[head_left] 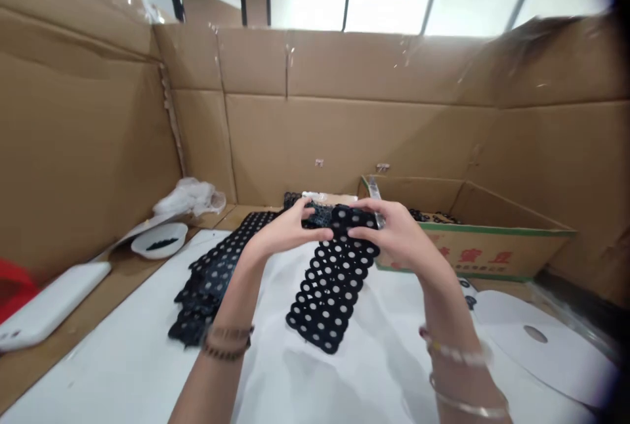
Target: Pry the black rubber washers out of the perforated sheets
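A black sheet of joined round rings with pale centres point(327, 293) hangs tilted above the white table surface point(275, 371). Its upper end is folded over and lies between my hands. My right hand point(401, 230) pinches the upper right corner, thumb in front and fingers behind. On the upper left edge rests the thumb of my left hand point(280, 233), with its fingers curled behind; their exact contact is hidden. Beyond my left forearm lies a pile of similar black dotted sheets point(221, 266), partly covered by that arm.
Cardboard walls point(344, 128) enclose the table. At the back right stands an open carton point(492, 253) with black pieces inside. A white disc point(566, 352) lies at right. On the left are a white bowl point(140, 243) with dark bits, a white phone point(54, 302) and crumpled plastic point(189, 197).
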The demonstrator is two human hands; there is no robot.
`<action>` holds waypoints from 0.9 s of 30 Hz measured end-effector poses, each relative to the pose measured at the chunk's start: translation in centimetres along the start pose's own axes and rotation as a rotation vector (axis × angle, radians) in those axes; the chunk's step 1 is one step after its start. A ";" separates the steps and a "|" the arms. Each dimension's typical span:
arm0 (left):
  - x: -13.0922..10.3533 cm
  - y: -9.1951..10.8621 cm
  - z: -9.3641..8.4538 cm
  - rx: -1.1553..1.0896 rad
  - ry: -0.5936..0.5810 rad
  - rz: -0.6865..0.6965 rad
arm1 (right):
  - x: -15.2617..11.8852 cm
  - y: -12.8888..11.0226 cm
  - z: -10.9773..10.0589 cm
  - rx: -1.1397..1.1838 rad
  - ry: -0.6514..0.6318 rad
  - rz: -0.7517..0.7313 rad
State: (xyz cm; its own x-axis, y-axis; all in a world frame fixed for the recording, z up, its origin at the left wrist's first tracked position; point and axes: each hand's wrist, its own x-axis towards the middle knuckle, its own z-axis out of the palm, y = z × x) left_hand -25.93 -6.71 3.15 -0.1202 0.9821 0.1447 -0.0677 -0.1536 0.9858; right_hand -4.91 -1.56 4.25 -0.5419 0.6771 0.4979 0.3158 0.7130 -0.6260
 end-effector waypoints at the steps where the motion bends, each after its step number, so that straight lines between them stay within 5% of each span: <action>1: -0.6 0.7 0.2 0.022 -0.100 0.027 | -0.8 -1.1 -0.7 0.044 0.063 -0.042; 4: -2.6 2.6 1.0 0.114 -0.316 0.113 | -2.7 -3.7 -1.4 0.114 0.131 -0.152; 7: -4.0 3.9 2.0 0.204 -0.375 0.178 | -3.2 -5.1 -1.1 0.058 0.251 -0.213; 17: -6.3 4.6 3.6 0.388 0.032 0.430 | -3.1 -6.2 -0.7 0.137 0.159 -0.478; 21: -8.2 5.3 3.5 0.267 0.079 0.337 | -4.8 -6.4 -2.1 0.383 0.120 -0.462; 27: -9.5 5.8 2.3 0.137 0.120 0.162 | -4.9 -5.2 -3.0 0.573 0.231 -0.505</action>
State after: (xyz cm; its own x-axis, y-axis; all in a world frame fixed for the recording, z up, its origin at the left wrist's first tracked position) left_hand -22.95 -16.72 7.64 -0.2359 0.9248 0.2984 0.0961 -0.2834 0.9542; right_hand -1.56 -8.01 6.83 -0.3178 0.3623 0.8762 -0.4083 0.7818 -0.4713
